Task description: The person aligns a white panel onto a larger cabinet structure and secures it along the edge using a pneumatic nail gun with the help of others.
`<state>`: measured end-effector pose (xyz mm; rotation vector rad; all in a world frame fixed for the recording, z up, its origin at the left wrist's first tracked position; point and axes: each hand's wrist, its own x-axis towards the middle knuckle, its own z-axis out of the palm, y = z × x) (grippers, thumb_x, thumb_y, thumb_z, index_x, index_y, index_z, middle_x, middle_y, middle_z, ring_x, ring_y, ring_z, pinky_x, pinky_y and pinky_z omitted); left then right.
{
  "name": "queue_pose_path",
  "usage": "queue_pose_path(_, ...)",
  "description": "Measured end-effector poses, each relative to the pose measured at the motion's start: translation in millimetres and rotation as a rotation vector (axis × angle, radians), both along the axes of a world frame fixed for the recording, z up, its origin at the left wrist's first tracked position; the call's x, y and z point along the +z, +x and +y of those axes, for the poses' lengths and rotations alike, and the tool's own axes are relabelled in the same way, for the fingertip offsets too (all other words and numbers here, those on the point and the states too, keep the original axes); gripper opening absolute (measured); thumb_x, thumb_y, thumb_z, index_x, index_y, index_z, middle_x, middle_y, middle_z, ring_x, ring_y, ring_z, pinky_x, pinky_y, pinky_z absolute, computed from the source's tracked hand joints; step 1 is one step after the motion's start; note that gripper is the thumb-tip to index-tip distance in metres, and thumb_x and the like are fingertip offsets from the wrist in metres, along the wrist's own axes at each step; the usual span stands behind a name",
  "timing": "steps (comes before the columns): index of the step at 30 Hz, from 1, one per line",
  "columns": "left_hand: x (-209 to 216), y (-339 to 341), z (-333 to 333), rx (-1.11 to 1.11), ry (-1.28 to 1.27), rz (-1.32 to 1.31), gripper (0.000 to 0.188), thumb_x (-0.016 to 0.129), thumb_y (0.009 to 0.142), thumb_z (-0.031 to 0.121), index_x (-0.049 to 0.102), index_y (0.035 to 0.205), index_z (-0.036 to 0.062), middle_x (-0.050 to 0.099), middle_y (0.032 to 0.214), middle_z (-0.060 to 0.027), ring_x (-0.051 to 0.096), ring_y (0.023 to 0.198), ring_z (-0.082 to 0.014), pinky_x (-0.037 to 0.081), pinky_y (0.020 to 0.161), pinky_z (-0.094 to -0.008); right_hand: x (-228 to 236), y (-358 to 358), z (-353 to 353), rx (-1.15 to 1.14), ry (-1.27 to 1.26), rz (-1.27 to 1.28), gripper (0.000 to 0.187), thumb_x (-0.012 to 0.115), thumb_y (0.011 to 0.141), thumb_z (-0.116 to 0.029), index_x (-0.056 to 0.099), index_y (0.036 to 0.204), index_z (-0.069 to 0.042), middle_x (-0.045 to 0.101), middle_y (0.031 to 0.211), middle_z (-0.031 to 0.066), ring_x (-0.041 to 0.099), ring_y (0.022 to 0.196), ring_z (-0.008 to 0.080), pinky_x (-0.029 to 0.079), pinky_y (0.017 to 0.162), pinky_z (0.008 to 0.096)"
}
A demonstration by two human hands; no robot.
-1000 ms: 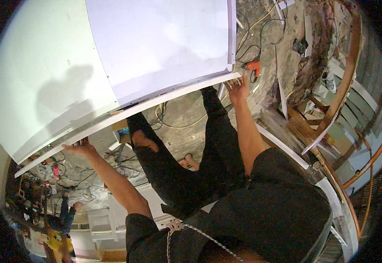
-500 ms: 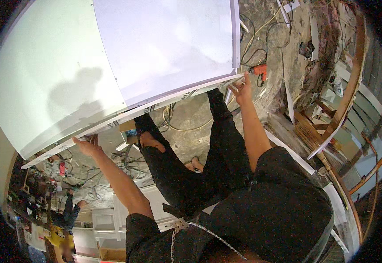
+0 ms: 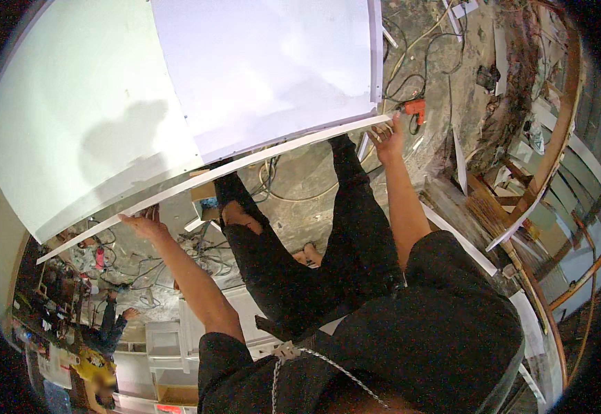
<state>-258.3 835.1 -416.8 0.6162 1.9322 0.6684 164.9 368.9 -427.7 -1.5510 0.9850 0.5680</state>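
Note:
A long, narrow white strip (image 3: 259, 158) runs across in front of me, along the near edge of a large white panel (image 3: 266, 69). Near its left part, my left hand (image 3: 145, 223) grips the strip, thumb on top and fingers curled beneath. My right hand (image 3: 388, 140) holds the strip's right end close to the panel's corner, with fingers partly bent under it. A thin dark gap separates strip and panel toward the left. Two sections meet at a seam on the panel, and small dark fastener heads dot its edges.
An orange power drill (image 3: 414, 109) lies on the concrete floor beyond my right hand, among cables. Below the strip is a small open box (image 3: 206, 200). Wood offcuts (image 3: 487, 200) lie at right. Another person (image 3: 100, 359) is at the lower left, near white cabinets (image 3: 166, 341).
The strip has turned in my hands: its printed face showed before, and now a plain white narrow side shows. It has also parted slightly from the panel's edge.

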Motion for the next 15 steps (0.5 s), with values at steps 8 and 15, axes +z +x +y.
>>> queue_pose_path(8,-6.2,1.1,7.6,-0.033,-0.046,0.146,0.078,0.046,0.088,0.070,0.047,0.136,0.0093,0.061,0.118,-0.0160,0.063,0.093,-0.0327,0.056,0.075,-0.0467,2.3,5.7,1.1,0.009,-0.022,0.020,0.084,0.073,0.079,-0.056,0.035,0.134,-0.004,0.044,0.114,0.0146,0.052,0.108,0.0320,0.052,0.092,0.0532)
queue_pose_path(15,-16.7,3.0,4.5,0.053,-0.084,0.241,0.081,0.059,0.083,0.068,0.059,0.113,-0.0078,0.065,0.093,-0.0165,0.065,0.075,-0.0307,0.058,0.061,-0.0440,-4.2,13.1,-0.1,0.015,-0.199,0.078,0.078,0.072,0.079,-0.058,0.042,0.130,-0.007,0.053,0.093,0.0110,0.058,0.086,0.0260,0.054,0.070,0.0480)
